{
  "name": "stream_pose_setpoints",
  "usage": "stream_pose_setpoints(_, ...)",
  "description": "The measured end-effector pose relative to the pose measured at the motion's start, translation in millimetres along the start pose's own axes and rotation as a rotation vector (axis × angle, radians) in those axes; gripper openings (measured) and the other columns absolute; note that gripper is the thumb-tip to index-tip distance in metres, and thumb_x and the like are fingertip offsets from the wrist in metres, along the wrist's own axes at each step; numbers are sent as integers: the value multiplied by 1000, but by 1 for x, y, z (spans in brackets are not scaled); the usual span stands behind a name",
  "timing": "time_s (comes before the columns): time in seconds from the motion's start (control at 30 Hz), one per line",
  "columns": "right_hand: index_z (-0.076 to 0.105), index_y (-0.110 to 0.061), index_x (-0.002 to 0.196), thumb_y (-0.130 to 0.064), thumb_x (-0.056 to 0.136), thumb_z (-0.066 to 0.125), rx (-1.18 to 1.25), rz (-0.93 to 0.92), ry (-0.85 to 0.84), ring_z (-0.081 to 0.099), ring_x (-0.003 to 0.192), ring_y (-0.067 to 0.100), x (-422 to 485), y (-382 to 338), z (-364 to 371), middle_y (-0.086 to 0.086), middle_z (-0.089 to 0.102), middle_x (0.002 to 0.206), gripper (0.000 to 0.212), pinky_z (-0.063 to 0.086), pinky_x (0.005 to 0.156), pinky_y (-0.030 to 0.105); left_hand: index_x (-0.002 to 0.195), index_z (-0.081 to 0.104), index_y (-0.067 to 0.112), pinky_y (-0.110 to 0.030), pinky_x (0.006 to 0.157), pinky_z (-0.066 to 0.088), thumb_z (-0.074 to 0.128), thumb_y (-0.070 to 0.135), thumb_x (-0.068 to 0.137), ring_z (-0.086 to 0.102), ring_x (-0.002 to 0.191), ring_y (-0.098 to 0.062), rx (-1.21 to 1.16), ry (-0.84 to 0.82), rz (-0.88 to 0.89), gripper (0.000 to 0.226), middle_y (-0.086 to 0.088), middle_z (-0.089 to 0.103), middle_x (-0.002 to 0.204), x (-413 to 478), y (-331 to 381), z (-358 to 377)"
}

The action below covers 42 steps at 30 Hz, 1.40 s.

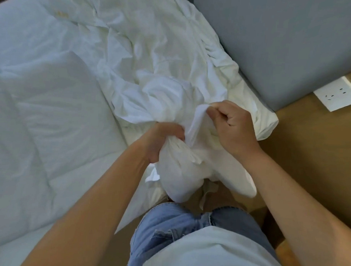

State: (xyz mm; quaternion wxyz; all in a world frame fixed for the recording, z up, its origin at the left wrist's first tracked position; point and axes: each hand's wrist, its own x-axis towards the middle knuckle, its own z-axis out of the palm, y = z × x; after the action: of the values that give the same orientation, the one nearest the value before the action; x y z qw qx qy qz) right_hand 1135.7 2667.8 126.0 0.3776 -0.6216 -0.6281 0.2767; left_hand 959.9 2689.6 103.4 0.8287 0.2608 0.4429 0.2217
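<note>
Quilt (52,112) is lying across the left of frame. At centre, the left hand (162,140) is gripping a bunched fistful of the white cover (181,173), fingers curled tight. The cover is hanging toward lower centre and trailing up the frame in a crumpled heap. The loose edge (199,115) is standing between the hands, nearer the right hand (232,125), which is pinching it narrowly, thumb against fingertips. The opening pull is probably going sideways. Grey headboard (293,41) and socket (337,94) are sitting at right.
</note>
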Motion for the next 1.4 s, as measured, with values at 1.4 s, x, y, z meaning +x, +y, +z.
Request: stream_pose_setpoints(1.4,42,-26,109,-54,64,73,367,331,92,53,79,-16,28,-26,43,-19,54,92,62,40,68,2,105,61,-3,-36,77,55,60,6,68,65,81,-28,-13,88,-17,38,-17,65,92,23,64,-16)
